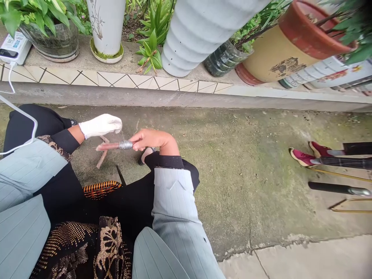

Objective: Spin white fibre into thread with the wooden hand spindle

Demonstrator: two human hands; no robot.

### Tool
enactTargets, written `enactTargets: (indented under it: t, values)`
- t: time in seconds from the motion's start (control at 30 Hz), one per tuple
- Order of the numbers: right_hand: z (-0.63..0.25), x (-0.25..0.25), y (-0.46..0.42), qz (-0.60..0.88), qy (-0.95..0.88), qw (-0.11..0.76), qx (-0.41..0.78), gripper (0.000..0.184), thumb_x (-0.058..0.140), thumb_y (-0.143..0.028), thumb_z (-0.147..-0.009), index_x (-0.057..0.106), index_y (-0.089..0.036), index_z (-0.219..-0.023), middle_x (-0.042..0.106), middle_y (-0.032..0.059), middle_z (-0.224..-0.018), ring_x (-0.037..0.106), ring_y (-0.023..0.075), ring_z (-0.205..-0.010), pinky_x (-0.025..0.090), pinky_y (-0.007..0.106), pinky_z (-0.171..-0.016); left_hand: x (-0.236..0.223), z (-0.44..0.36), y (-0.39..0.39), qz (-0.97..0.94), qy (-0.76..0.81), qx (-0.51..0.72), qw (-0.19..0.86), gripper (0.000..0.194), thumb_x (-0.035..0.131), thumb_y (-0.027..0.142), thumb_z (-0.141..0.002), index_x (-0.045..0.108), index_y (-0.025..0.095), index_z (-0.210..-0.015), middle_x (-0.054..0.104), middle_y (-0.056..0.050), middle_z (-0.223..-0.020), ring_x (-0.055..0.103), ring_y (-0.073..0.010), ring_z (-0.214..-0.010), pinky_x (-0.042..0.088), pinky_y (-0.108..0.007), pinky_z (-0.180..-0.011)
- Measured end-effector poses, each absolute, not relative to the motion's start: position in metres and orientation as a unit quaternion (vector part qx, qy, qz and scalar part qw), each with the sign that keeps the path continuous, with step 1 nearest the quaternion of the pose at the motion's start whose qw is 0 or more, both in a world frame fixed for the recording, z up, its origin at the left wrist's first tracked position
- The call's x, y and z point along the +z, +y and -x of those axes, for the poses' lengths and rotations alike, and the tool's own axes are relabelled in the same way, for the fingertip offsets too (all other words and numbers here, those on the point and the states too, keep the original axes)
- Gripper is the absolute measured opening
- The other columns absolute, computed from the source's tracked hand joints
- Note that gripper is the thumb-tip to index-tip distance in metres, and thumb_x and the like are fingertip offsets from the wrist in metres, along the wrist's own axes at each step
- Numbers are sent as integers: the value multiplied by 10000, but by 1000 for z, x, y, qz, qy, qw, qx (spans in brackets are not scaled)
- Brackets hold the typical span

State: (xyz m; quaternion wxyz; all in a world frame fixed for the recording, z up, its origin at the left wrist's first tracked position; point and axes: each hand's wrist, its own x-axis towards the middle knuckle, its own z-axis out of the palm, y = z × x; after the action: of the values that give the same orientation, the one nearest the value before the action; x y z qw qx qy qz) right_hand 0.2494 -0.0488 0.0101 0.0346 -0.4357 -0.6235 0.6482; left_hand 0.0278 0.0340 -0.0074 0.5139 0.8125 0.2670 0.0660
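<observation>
Stick (108, 146), held above the floor (232, 155) in front of the knees, is carrying a coil of wire (126, 145) near the right hand (151, 138), whose grip is clasping the stick's near end. The gloved left hand (101, 125) is pinching a thin strand rising from the coil. A branch (102, 158) is showing behind the stick; whether they are joining cannot be told. Pots (188, 35) are lining the ledge (133, 81) beyond. Another person's shoes (302, 157) are resting at right.

Pots (188, 35) line a seemingly concrete ledge (129, 49).
</observation>
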Motion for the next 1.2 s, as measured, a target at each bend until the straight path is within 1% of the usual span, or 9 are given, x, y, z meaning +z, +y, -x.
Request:
enactTargets:
  t: [0.13,0.23,0.53,0.7,0.83,0.93,1.03,1.1,1.2]
  values:
    - [-248,10,-48,491,-582,291,579,226,611,-347,-769,630,-123,-800,554,-16,-660,444,65,-573,359,201,-560,-13,-34,27,-776,293,109,547,294,458,364,-855,616,122,-802,556,-32,-642,456,-102,-542,363,-232,-545]
    - [-236,0,-42,589,-550,331,491,183,551,-301,-796,595,-128,-755,537,-13,-650,435,71,-550,351,201,-545,-17,-37,23,-775,299,102,547,318,448,375,-870,622,120,-794,538,-27,-636,430,-92,-526,349,-217,-521]
    - [-231,-5,-35,806,-548,48,220,209,509,-307,-847,666,-198,-932,658,80,-890,555,163,-772,369,249,-653,-18,-28,15,-801,224,9,556,284,441,346,-838,600,138,-727,552,-6,-645,440,-95,-532,346,-211,-529]
    - [-227,-1,-45,564,-593,-131,560,108,641,-243,-740,683,-149,-775,581,7,-648,483,98,-567,359,228,-574,-15,-17,32,-839,235,29,490,228,471,297,-793,547,144,-641,531,8,-612,441,-108,-582,345,-212,-568]
    - [-233,10,-56,436,-562,102,696,299,698,-375,-685,674,-129,-854,545,-24,-666,444,76,-585,371,221,-591,-21,-13,32,-786,217,52,577,250,488,356,-811,555,140,-704,555,-2,-666,447,-105,-585,346,-209,-551]
    - [-239,11,-55,502,-519,304,622,280,661,-407,-708,613,-135,-749,511,-24,-658,416,73,-574,355,218,-573,-28,-16,21,-714,247,58,653,362,404,446,-873,567,136,-780,530,-5,-659,374,-87,-492,301,-208,-466]
    - [-242,5,-45,599,-475,377,524,261,571,-414,-761,564,-154,-735,494,-21,-654,401,80,-550,338,218,-547,-28,-18,9,-729,216,37,648,374,428,460,-873,568,134,-753,542,-13,-680,396,-91,-529,319,-207,-496]
    - [-242,2,-39,683,-488,307,448,223,525,-376,-790,581,-162,-765,502,-16,-646,411,91,-555,330,221,-550,-23,-18,4,-757,198,5,622,336,420,406,-878,567,140,-733,562,-14,-692,436,-103,-569,342,-211,-540]
    - [-238,0,-37,740,-553,75,375,138,544,-269,-781,633,-166,-758,532,-3,-631,433,105,-575,310,229,-558,-11,-15,6,-799,196,-13,568,262,431,321,-857,564,154,-705,572,-2,-685,474,-114,-606,355,-216,-594]
